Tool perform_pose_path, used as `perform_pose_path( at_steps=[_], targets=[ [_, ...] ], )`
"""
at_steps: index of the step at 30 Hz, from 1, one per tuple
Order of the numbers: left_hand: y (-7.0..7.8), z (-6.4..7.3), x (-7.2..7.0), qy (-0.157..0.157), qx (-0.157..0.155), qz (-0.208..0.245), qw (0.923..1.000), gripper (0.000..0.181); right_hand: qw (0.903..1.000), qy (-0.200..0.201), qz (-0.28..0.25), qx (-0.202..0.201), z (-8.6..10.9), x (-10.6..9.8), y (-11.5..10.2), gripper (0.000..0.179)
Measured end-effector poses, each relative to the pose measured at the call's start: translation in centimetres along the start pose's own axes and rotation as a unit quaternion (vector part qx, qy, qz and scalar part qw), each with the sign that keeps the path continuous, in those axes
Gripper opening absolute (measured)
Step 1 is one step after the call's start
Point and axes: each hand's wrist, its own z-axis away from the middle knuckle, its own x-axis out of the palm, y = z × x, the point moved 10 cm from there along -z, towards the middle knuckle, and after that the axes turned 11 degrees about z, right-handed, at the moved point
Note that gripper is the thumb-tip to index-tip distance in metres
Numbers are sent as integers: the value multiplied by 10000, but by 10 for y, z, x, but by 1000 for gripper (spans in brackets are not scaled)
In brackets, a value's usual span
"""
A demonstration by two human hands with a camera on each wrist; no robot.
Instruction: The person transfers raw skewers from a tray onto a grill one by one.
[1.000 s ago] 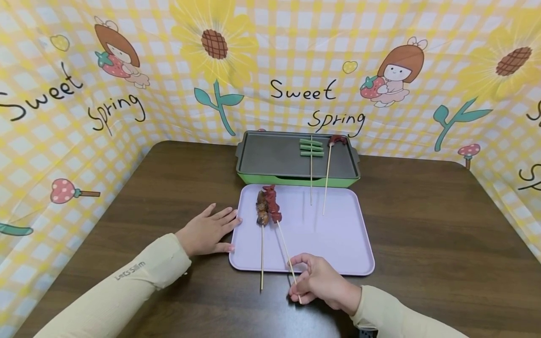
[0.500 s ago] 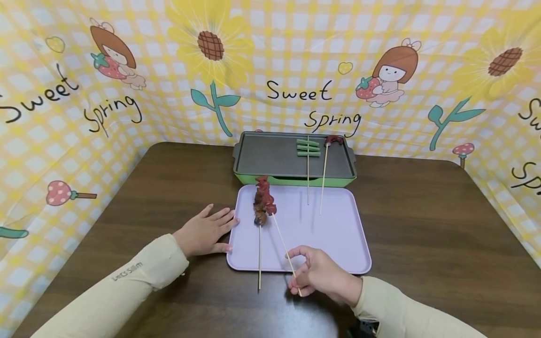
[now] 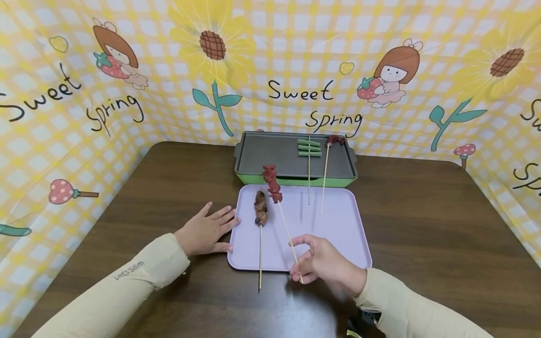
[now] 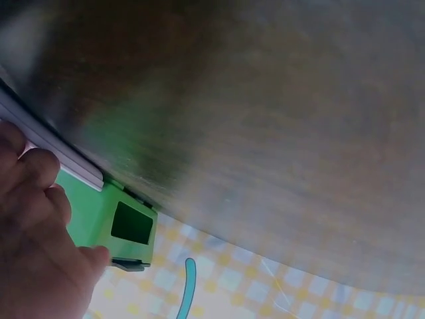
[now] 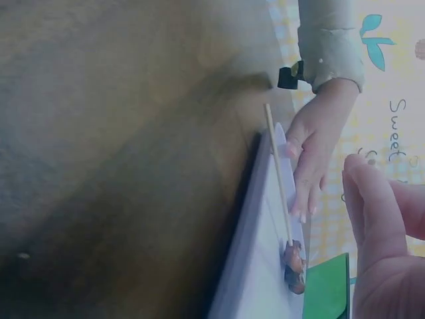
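My right hand (image 3: 323,259) pinches the lower stick of a red meat skewer (image 3: 272,184) over the front of the lilac tray (image 3: 338,234). The skewer's meat end points away from me and overlaps the grill's front edge in the head view. My left hand (image 3: 207,230) lies with fingers spread, its fingertips at the tray's left rim. A brown skewer (image 3: 260,209) of browned chunks rests on the tray's left part, its stick reaching past the front rim. In the right wrist view the right hand's fingers (image 5: 378,219) are bent, and the red skewer is out of sight.
Behind the tray stands a green grill (image 3: 253,179) with a dark flat plate (image 3: 270,152). On its right side lie a green vegetable skewer (image 3: 309,148) and a skewer with a curved dark-red piece (image 3: 336,140), both sticks jutting out over the tray. A patterned cloth (image 3: 253,70) hangs behind.
My right hand has lifted the red skewer from beside the brown one and carried it forward, toward the grill. The left hand stays at the tray's rim.
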Motion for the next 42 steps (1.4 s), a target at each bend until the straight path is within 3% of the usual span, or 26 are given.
perform_pose_path(
  at_steps=[17,42],
  targets=[
    [-2,-1,3,-44,9,69,10000,71,9983,574,-23,83,-19,-23,-13,56],
    [1,-1,0,76,35,13,10000,72,9954,922,-245,133,-49,-20,-39,56]
  ],
)
